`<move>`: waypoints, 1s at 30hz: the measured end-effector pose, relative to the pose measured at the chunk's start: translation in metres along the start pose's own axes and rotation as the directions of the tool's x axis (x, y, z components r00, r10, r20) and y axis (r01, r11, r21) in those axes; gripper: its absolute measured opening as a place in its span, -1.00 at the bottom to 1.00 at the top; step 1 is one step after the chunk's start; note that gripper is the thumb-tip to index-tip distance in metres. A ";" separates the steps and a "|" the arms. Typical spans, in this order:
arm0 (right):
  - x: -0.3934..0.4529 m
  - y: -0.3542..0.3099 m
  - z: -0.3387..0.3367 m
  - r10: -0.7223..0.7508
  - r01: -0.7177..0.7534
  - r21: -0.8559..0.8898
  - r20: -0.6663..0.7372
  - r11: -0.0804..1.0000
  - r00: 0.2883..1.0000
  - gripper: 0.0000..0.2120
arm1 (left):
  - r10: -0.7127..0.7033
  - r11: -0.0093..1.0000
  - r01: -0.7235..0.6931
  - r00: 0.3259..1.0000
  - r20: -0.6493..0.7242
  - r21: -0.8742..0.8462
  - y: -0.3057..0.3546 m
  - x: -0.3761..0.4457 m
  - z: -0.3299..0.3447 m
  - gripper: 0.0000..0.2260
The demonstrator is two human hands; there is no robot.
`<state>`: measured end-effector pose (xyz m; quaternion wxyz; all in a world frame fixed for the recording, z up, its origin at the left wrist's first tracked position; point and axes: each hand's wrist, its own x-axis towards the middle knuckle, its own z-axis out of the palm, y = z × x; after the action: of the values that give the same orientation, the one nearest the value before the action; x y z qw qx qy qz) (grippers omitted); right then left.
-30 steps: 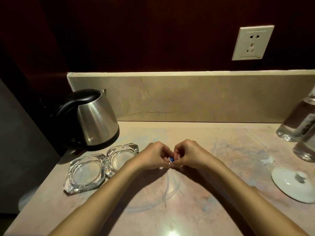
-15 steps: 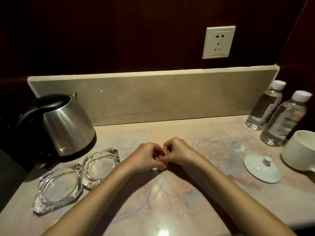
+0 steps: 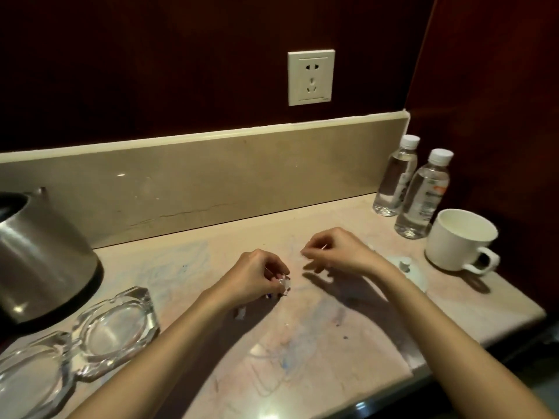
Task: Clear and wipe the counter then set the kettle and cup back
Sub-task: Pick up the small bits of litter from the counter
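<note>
Head view shows my left hand (image 3: 257, 278) pinching a small paper scrap (image 3: 284, 284) while my right hand (image 3: 335, 252) pinches something too thin to identify, so I should gather every bit from the counter (image 3: 302, 343) before wiping, with the kettle (image 3: 42, 255) far left and the cup (image 3: 459, 240) far right.

Dark reddish wood panelling (image 3: 181, 71) forms the back wall and the right side wall (image 3: 499, 101). A white socket (image 3: 311, 77) sits on the back wall above a beige stone backsplash (image 3: 211, 189). Dim, warm light glints off the desk's (image 3: 317, 343) front edge.
</note>
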<state>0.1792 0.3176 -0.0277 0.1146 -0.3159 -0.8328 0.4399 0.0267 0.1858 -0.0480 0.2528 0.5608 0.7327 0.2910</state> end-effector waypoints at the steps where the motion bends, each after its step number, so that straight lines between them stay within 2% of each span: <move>1: -0.001 0.009 -0.014 0.036 -0.032 0.037 -0.089 0.999 0.995 -0.91 | 0.011 1.000 -0.011 1.000 0.011 -0.005 0.003 0.004 0.002 -0.84; 4: -0.001 0.038 -0.052 0.139 -0.102 0.125 -0.331 0.987 0.934 -0.90 | 0.037 0.999 -0.037 0.999 0.030 0.022 0.011 0.012 0.007 -0.83; 6: 0.001 0.054 -0.065 0.204 -0.200 0.049 -0.383 0.979 0.901 -0.83 | 0.040 0.999 -0.040 0.999 0.034 0.025 0.014 0.015 0.009 -0.82; 9: 0.006 0.062 -0.066 0.263 -0.319 -0.149 -0.304 0.936 0.916 -0.80 | 0.027 0.998 -0.029 0.999 0.035 0.056 0.011 0.018 0.006 -0.86; 13: 0.012 0.052 -0.062 0.291 -0.357 -0.296 -0.245 0.886 0.925 -0.78 | -0.008 0.996 0.006 1.000 0.014 0.087 0.003 0.015 -0.006 -0.93; 17: 0.016 0.039 -0.047 0.299 -0.326 -0.252 -0.143 0.911 0.944 -0.83 | -0.028 0.997 0.028 1.000 0.000 0.068 -0.004 0.008 -0.015 -0.94; 22: 0.008 0.025 -0.016 0.213 -0.213 -0.202 -0.023 0.956 0.977 -0.80 | -0.054 0.998 0.053 0.998 0.015 0.041 -0.011 -0.001 -0.022 -0.92; 30: -0.003 -0.010 0.032 0.096 -0.076 -0.167 0.115 0.983 0.989 -0.77 | -0.121 0.984 0.093 0.975 0.188 0.151 -0.006 -0.014 -0.033 -0.56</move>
<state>0.1619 0.2907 -0.0380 0.0184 -0.3321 -0.8568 0.3939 0.0030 0.1666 -0.0287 0.2988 0.5628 0.7523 0.1675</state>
